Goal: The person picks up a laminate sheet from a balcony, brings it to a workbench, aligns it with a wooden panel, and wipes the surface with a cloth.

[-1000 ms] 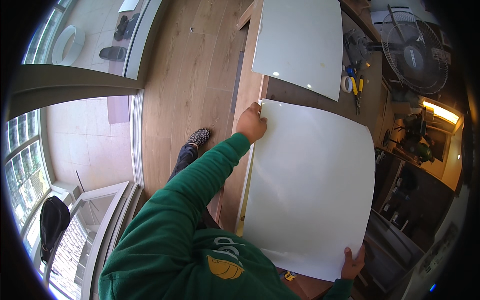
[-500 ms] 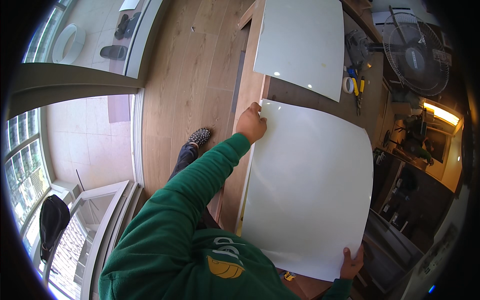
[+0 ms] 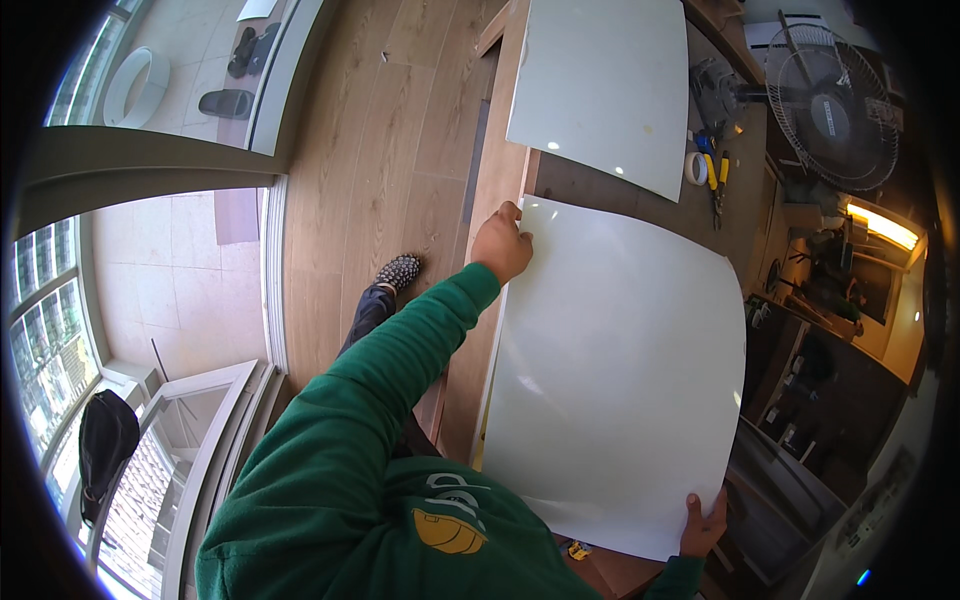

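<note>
A large glossy white sheet [image 3: 620, 370] lies before me, slightly curved along its far and near edges. At its far left corner, my left hand [image 3: 503, 243] is closed on the edge, fingers curled over it. My right hand [image 3: 703, 523] grips the near right corner, thumb on top and the other fingers around the edge. Beyond it lies a second white sheet [image 3: 605, 90], with a strip of dark table surface [image 3: 590, 180] between the two.
At the far right are a white tape roll [image 3: 695, 169], yellow-handled pliers [image 3: 719, 185] and a standing fan [image 3: 830, 115]. A small yellow item [image 3: 579, 550] sits by the sheet's near edge. Wooden floor [image 3: 375, 150] and a sliding door frame [image 3: 275, 280] are on my left.
Both hands keep their hold on the sheet's corners. A light reflection on the sheet has shifted slightly; otherwise almost nothing moves.
</note>
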Demonstrator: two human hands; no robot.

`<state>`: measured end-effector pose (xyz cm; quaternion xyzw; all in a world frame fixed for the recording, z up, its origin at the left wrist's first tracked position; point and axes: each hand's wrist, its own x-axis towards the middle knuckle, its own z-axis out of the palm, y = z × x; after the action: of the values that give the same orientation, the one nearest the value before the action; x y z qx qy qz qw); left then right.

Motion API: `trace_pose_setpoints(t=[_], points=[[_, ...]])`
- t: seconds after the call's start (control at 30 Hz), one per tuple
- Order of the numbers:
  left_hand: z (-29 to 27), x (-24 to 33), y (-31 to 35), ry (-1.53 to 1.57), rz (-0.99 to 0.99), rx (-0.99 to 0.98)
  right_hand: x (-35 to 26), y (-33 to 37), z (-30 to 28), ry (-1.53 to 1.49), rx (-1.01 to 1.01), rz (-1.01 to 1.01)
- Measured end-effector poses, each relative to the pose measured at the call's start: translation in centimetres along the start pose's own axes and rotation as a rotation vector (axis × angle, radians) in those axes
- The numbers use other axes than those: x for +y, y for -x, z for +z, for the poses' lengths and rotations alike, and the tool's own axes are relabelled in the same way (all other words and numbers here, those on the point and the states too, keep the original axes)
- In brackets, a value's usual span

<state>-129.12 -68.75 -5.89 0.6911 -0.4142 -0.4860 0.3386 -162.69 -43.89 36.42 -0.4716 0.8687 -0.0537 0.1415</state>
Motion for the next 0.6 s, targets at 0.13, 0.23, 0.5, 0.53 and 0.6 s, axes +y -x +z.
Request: trace_pose_setpoints(t=[0.13,0.23,0.5,0.53,0.6], points=[[-0.1,0.3,0.0,-0.012,-0.021,-0.011,0.7,-0.1,0.1,-0.013,0.029,-0.023],[-0.2,0.6,0.1,-0.029,-0.034,-0.021,1.1,-0.2,0.0,-0.011,0.036,-0.030],[-0.4,0.5,-0.1,-0.046,-0.068,-0.042,0.7,-0.2,0.2,0.020,0.031,-0.016],[-0.3,0.5,-0.1,-0.042,-0.075,-0.042,0.6,-0.2,0.2,0.029,0.032,-0.030],[-0.3,0.4,-0.2,-0.033,-0.083,-0.042,0.5,-0.2,0.2,0.034,0.025,-0.027]])
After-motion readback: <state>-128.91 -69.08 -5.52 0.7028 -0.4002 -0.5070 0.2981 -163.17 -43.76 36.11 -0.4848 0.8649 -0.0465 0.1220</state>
